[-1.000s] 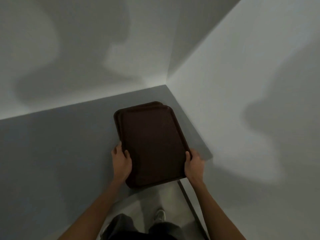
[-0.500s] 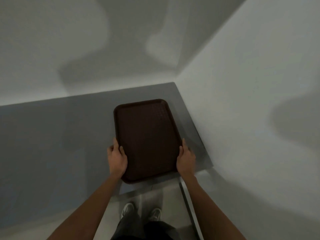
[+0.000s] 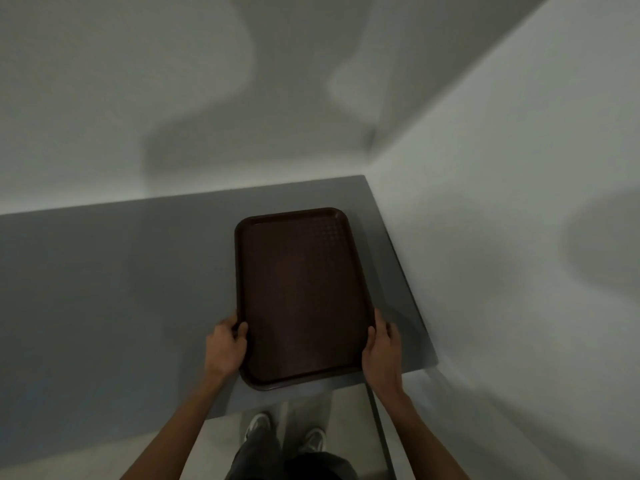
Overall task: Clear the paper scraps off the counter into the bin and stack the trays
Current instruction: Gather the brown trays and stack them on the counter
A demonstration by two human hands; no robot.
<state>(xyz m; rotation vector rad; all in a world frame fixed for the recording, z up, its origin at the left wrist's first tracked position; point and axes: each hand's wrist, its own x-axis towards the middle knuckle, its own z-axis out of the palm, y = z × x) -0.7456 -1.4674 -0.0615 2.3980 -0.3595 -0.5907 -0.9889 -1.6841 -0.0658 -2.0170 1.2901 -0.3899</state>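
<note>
A dark brown tray (image 3: 301, 289) lies on the grey counter (image 3: 121, 289) near the right-hand corner, its near end slightly past the counter's front edge. Only one tray outline shows from above; any tray beneath it is hidden. My left hand (image 3: 225, 348) grips the tray's left rim near the front, thumb over the edge. My right hand (image 3: 382, 348) holds the right rim opposite, thumb on top. No paper scraps or bin are in view.
White walls meet in a corner behind and to the right of the counter, close to the tray's right side. The counter's front edge runs just below my hands; my shoes (image 3: 256, 424) stand on the floor underneath.
One second ago a second tray's corner showed offset under the top one; now the outlines coincide. Both hands stay on the side rims and the view has tilted down.
</note>
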